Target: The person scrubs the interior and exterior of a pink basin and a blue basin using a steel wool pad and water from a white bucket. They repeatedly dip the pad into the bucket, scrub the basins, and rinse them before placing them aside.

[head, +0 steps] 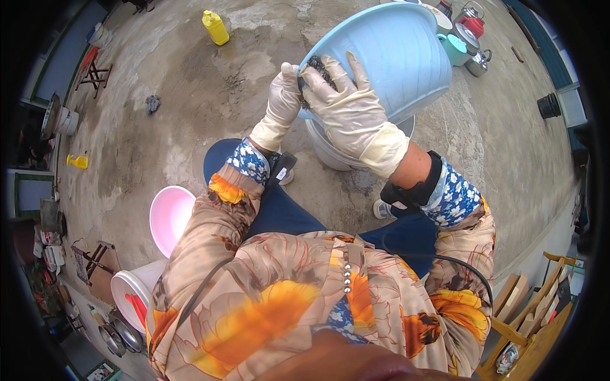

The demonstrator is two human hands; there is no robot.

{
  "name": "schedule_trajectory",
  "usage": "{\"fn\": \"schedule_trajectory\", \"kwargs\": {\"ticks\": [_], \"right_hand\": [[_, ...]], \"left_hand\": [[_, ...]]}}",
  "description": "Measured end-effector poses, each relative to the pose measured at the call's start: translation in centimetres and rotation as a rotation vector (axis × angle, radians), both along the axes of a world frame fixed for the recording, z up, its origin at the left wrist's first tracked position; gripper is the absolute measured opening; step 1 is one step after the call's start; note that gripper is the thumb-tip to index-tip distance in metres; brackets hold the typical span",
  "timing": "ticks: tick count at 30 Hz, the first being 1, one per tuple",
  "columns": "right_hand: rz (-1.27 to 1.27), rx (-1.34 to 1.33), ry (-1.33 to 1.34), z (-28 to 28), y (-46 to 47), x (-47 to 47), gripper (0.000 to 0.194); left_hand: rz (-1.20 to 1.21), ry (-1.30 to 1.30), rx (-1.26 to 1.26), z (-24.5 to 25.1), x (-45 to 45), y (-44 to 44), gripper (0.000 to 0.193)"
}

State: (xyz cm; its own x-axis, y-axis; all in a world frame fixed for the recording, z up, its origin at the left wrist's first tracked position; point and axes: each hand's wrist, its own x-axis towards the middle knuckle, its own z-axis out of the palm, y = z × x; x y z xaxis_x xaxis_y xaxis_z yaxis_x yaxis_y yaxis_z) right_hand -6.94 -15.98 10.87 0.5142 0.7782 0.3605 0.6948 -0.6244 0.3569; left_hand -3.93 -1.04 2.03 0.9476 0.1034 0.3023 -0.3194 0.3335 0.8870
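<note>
A light blue plastic basin (pixel 405 57) is tilted on its side above a pale bucket (pixel 329 147) on the concrete. My left hand (pixel 283 95), in a cream rubber glove, grips the basin's rim at its near left edge. My right hand (pixel 348 105), gloved too, presses a dark scouring pad (pixel 318 64) against the basin's outer side near that rim. Part of the pad is hidden under my right fingers. The basin's inside faces away from view.
A yellow jug (pixel 216 28) stands ahead on the left, with a grey scourer (pixel 152 104) farther left. Kettles and pots (pixel 466 38) stand beyond the basin at the right. A pink basin (pixel 171 219) and a white bucket (pixel 131 295) lie by my left side.
</note>
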Motion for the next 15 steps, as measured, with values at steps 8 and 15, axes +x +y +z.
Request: {"fn": "schedule_trajectory", "kwargs": {"ticks": [8, 15], "right_hand": [[-0.031, 0.35, -0.233, 1.2, -6.5, 6.4, 0.037], [-0.178, 0.22, 0.202, 1.6, -18.2, 21.9, 0.034]], "left_hand": [[0.088, 0.018, 0.157, 0.3, -0.1, 0.3, 0.054], [0.042, 0.041, 0.149, -0.4, 0.0, 0.4, 0.047]]}}
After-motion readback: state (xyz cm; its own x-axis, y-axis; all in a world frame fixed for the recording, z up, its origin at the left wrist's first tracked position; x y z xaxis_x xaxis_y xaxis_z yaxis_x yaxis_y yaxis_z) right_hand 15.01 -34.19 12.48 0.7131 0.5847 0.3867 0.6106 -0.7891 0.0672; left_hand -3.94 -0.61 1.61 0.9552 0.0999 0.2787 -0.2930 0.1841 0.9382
